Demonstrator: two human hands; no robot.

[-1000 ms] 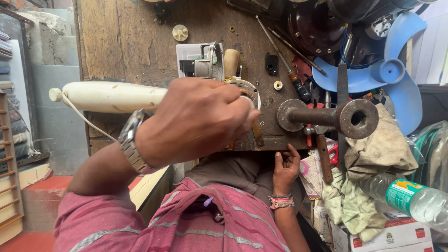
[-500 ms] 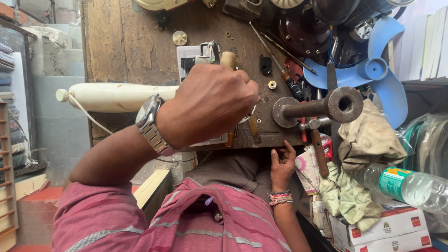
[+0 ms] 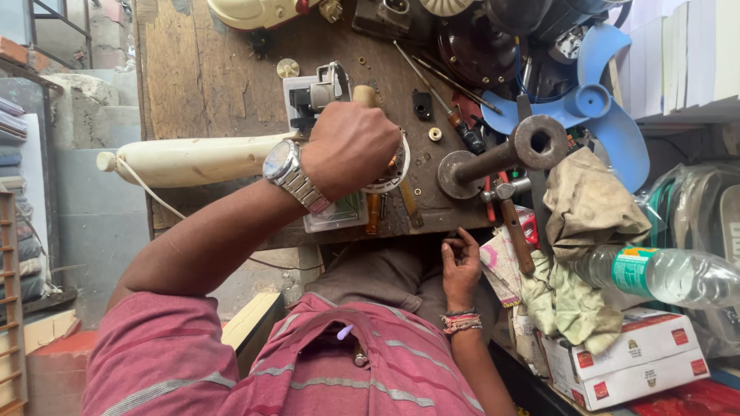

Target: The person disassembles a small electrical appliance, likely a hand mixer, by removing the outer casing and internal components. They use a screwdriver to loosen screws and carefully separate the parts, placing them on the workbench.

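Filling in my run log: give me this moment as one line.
left hand: fist closed on wooden-handled tool over white casing | right hand: curled at workbench edge, contents unclear | nearby: metal pipe stand

Left hand (image 3: 351,150) covers most of the white ring-shaped part (image 3: 395,169) and the clear plastic tray (image 3: 339,216) under it; what its fingers grip is hidden. Right hand (image 3: 461,266) sits curled below the worn wooden worktop (image 3: 208,85) edge, fingertip contents too small to tell. Cream plastic appliance body (image 3: 254,11) and dark round motor housing (image 3: 493,46) cut off by the top edge. Clear plastic water bottle (image 3: 663,273) runs off the right edge.
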